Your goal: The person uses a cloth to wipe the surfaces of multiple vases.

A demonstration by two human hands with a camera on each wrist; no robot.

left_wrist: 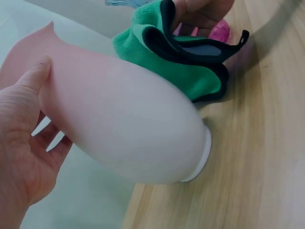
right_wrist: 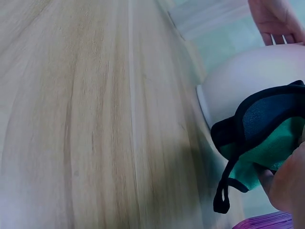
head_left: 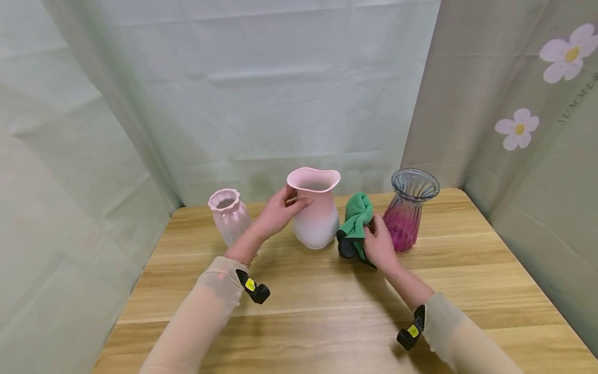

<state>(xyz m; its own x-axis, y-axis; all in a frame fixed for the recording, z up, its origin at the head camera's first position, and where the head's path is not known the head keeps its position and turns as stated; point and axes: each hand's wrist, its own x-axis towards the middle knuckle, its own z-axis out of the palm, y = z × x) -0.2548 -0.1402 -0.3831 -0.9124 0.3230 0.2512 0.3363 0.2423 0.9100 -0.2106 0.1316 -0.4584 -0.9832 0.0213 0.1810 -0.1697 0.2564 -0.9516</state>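
My left hand (head_left: 279,212) holds the neck of a pink-and-white vase (head_left: 316,223), thumb on the near side and other fingers behind. The vase is upright, with its wavy rim at the top; I cannot tell whether its base touches the table. To its right, my right hand (head_left: 380,244) grips a bunched green cloth (head_left: 357,210) with black edging. In the left wrist view the cloth (left_wrist: 190,78) is close beside the vase (left_wrist: 128,114). A black loop (right_wrist: 221,195) hangs from the cloth in the right wrist view.
A small pale pink ribbed vase (head_left: 230,218) stands behind my left forearm. Just right of my right hand is a ribbed glass vase (head_left: 405,221), bluish above and magenta below. The wooden table (head_left: 299,322) ends at a pale curtain (head_left: 280,93) behind.
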